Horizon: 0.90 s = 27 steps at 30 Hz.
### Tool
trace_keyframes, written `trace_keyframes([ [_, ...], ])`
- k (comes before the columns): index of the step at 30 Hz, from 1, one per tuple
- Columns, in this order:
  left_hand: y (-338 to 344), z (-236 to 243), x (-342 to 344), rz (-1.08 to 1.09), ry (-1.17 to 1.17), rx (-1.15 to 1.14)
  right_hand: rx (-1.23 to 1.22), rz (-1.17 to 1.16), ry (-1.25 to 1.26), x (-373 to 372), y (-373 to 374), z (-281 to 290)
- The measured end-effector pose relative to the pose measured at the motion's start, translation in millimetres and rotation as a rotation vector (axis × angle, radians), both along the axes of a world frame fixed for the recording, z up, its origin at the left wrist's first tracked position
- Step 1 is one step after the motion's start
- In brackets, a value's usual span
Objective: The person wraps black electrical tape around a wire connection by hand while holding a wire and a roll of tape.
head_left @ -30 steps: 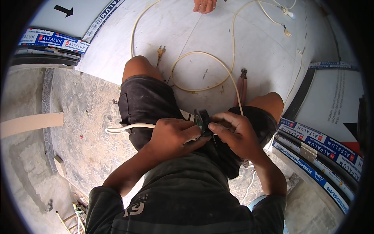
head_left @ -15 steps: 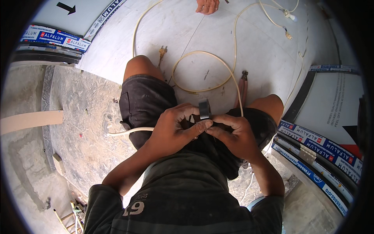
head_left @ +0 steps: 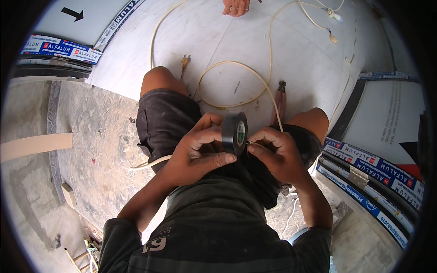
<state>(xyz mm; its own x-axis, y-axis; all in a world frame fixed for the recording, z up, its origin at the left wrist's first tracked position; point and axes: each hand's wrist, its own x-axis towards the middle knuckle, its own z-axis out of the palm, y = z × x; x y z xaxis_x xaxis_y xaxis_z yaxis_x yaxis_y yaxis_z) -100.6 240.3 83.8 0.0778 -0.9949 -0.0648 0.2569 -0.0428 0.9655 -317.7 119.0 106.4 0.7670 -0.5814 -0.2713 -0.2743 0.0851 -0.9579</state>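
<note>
While you sit with your knees apart, your left hand (head_left: 184, 152) has its thumb and fingers closed around a black tape roll (head_left: 229, 136), spread only as far as the roll needs, holding it on edge above your dark shorts (head_left: 168, 113) with one flat face turned right. Your right hand (head_left: 282, 152) is just beside it, thumb and forefinger pinched on what looks like a thin wire end (head_left: 254, 144); you cannot tell whether it touches the roll. A cream cable (head_left: 274, 103) loops over the pale floor (head_left: 205, 36) and runs down behind your right knuckles. Pliers (head_left: 282, 86) lie near your right knee (head_left: 316, 119), a plug (head_left: 185, 61) near your left knee (head_left: 159, 82), and a co-worker's hand (head_left: 236, 7) shows at the top edge of the view
</note>
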Motion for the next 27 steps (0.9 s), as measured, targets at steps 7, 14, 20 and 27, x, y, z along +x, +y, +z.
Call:
trace_keyframes([
  [7, 3, 14, 5, -0.238, -0.653, -0.246, 0.315, 0.05, 0.03, -2, -15, 1],
  [14, 4, 8, 3, -0.244, -0.899, -0.402, 0.253, 0.149, 0.144, 4, -18, 6],
  [20, 7, 9, 5, -0.29, -0.887, -0.37, 0.112, 0.201, 0.173, 4, -22, 11],
  [27, 2, 7, 6, -0.198, -0.423, -0.03, -0.35, 0.135, 0.088, 4, -3, 8],
])
